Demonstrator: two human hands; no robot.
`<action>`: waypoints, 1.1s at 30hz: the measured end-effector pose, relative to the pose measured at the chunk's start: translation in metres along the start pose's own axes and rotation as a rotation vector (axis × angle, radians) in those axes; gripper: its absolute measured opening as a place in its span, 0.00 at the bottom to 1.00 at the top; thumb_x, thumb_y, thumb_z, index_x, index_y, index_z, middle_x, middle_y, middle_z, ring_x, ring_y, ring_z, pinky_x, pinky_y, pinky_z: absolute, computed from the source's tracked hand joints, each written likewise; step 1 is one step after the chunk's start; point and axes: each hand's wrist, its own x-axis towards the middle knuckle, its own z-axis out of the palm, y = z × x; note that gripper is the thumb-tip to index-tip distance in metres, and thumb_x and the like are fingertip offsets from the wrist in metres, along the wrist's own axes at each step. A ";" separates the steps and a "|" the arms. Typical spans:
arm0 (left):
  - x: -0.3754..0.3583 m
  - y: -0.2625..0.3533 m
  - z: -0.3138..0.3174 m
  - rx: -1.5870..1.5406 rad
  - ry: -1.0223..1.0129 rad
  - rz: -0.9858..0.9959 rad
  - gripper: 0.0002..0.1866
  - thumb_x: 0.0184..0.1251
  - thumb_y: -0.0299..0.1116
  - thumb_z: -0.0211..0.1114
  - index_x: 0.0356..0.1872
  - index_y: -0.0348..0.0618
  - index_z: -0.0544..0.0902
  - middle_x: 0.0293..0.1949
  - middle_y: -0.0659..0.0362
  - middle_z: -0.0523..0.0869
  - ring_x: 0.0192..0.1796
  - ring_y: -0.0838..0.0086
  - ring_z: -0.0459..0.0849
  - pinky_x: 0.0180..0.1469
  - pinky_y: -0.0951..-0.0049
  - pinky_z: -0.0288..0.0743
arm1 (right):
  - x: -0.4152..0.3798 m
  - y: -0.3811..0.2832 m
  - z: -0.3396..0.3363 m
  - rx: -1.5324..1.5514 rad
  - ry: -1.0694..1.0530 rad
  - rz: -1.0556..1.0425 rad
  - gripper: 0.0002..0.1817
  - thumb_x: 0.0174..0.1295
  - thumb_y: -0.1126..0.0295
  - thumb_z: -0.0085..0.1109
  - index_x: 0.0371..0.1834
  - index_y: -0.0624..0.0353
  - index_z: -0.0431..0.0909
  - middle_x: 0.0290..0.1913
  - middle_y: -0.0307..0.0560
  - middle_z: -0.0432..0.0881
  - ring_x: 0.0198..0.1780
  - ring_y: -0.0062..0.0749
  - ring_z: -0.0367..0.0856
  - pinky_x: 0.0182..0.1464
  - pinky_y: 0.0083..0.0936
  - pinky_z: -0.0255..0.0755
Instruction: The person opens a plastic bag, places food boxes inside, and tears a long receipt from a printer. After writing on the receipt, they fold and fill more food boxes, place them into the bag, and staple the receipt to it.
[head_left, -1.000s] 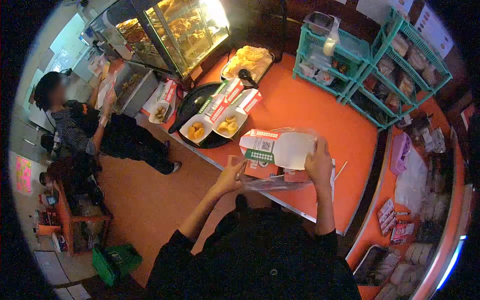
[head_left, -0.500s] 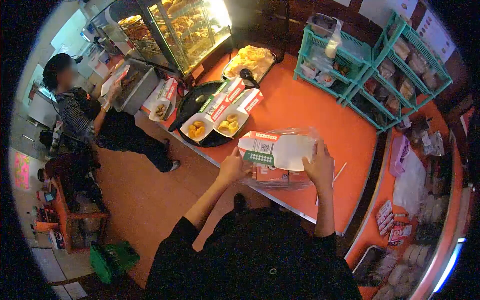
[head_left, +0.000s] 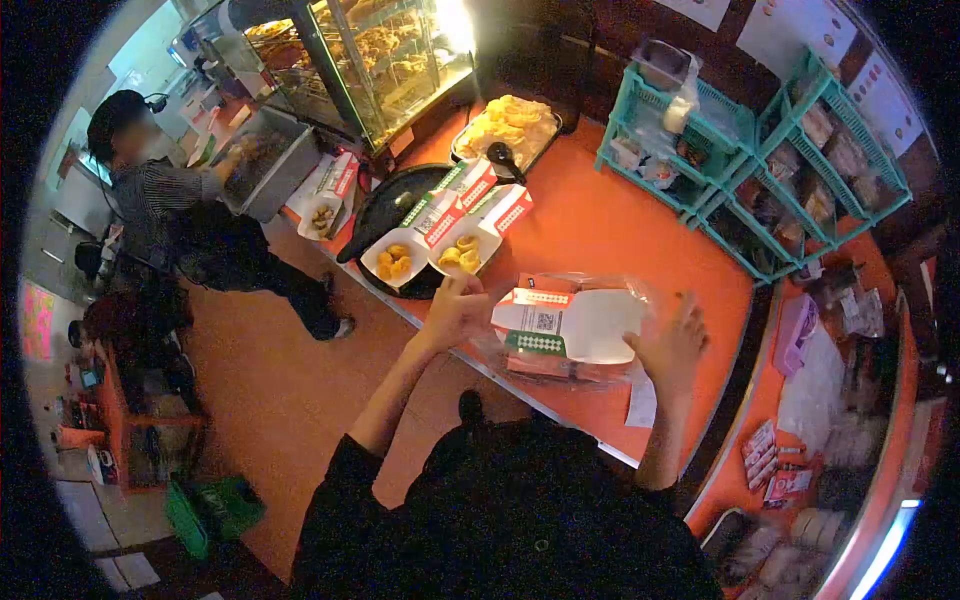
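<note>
A folded paper food carton, white with red and green printing and a QR code, lies on a clear plastic-wrapped stack on the orange counter. Beside its right end is my right hand, fingers spread, thumb at the carton's edge. My left hand is off the carton, just in front of a filled carton with yellow fried pieces. Its fingers are curled together; whatever they may hold is hidden. Another filled carton stands alongside, both on a round black tray.
Behind are a metal tray of crisps, black tongs or a scoop handle and a lit glass food cabinet. Teal crates stand at the back right. A co-worker bends over a grey bin at left. A paper slip lies near my right wrist.
My left hand has let go of the carton and moved up and left toward the filled cartons. My right hand's fingers have spread outward. The co-worker's hands have moved into the grey bin.
</note>
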 end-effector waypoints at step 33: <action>0.091 0.121 -0.045 -1.298 -0.614 -0.367 0.54 0.49 0.31 0.74 0.75 0.48 0.48 0.55 0.59 0.64 0.50 0.73 0.67 0.59 0.70 0.66 | 0.079 0.017 -0.134 -0.027 -0.330 -0.957 0.19 0.60 0.53 0.59 0.21 0.57 0.79 0.25 0.47 0.78 0.37 0.43 0.78 0.54 0.41 0.67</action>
